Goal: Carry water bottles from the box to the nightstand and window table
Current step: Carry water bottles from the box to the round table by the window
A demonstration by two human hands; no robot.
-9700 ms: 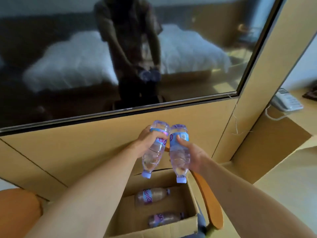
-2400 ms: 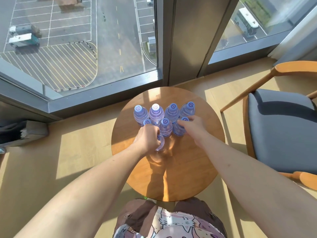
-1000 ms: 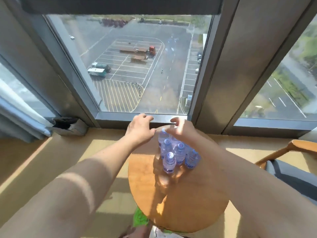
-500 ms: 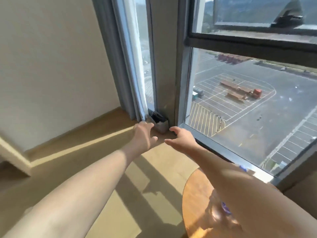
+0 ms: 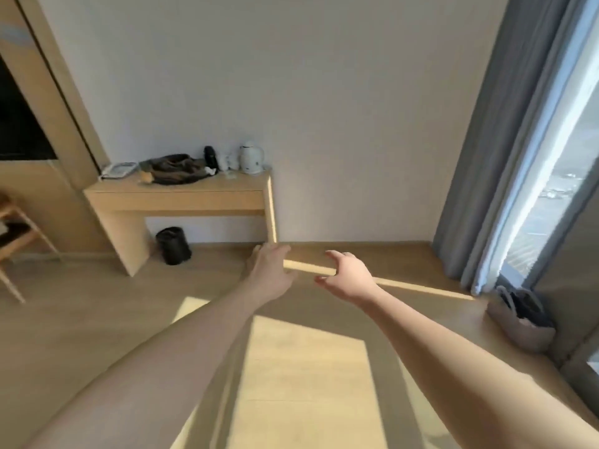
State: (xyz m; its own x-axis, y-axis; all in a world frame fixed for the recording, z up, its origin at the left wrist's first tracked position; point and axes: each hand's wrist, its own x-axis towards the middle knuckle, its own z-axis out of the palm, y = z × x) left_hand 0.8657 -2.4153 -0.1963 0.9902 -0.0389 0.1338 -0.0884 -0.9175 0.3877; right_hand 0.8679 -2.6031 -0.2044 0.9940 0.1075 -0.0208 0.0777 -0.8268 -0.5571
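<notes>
Above sunlit floor (image 5: 308,367), left hand (image 5: 270,273) and right hand (image 5: 348,275) empty, fingers loosely spread. No bottles or box visible. Judgement: return for more; grip one bottle per hand.

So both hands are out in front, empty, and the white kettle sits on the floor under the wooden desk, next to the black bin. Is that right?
Not quite. The head view shows the white kettle on top of the wooden desk, at its right end by the wall. Only the black bin stands on the floor under it. The left hand and right hand are indeed out in front and empty.
</notes>
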